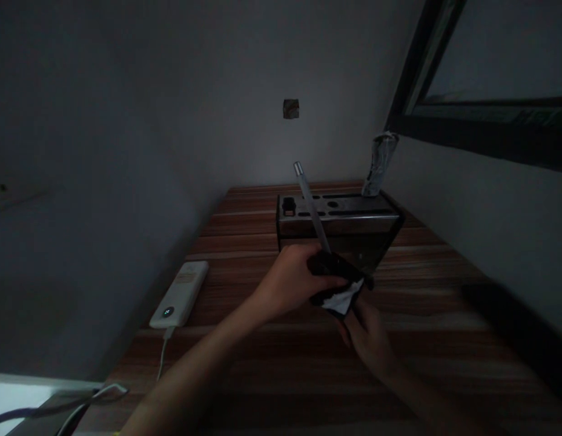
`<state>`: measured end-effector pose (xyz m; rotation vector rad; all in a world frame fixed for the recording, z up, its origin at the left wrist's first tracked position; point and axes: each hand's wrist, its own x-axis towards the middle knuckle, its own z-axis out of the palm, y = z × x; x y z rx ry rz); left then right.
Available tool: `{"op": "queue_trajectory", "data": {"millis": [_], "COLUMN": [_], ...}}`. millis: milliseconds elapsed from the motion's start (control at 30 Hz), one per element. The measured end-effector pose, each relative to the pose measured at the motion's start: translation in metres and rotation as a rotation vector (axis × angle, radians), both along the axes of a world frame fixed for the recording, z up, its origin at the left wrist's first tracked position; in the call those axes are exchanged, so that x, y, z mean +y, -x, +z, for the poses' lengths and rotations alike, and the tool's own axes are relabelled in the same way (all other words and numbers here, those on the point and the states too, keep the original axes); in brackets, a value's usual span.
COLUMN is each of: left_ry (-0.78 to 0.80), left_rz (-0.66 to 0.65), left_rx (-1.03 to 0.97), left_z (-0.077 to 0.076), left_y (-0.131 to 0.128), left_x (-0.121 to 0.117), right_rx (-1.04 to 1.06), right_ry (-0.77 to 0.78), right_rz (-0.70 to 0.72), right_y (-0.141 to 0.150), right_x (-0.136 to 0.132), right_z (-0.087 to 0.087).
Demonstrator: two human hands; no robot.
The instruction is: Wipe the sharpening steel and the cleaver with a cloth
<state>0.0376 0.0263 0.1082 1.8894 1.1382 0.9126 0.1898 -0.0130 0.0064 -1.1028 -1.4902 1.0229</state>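
My left hand (294, 275) is closed around a dark object (333, 264) whose kind I cannot make out in the dim light. A long pale rod (314, 209) with a shiny tip slants up and away from it. White crumpled material (342, 300), like cloth or paper, shows at the object's lower side. My right hand (369, 339) is at that lower edge, with its fingers bent against the dark object and the white material. Its fingertips are partly hidden. Just beyond the hands stands a box-shaped metal appliance (349, 224) with a slotted silvery top.
A white power bank (183, 293) with a lit display and a cable (163, 354) lies left on the striped wooden table (244, 227). A crumpled wrapped tube (380, 163) stands by the appliance's back right. A long black item (512, 327) lies right. Walls border both sides.
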Motion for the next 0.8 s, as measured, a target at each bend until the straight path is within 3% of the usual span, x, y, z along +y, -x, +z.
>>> {"op": "queue_trajectory", "data": {"millis": [367, 600, 800], "left_ry": [-0.058, -0.182, -0.242], "left_rz": [0.160, 0.371, 0.454], "left_rx": [-0.280, -0.391, -0.522], "left_z": [0.036, 0.046, 0.050], "left_y": [0.036, 0.057, 0.070], "left_x": [0.007, 0.005, 0.006], "right_rx": [-0.064, -0.148, -0.212], "right_ry": [0.012, -0.052, -0.098], "right_rz": [0.111, 0.114, 0.106], "right_y": [-0.002, -0.002, -0.002], "right_x": [-0.002, -0.003, -0.004], "right_z": [-0.012, -0.007, -0.005]}}
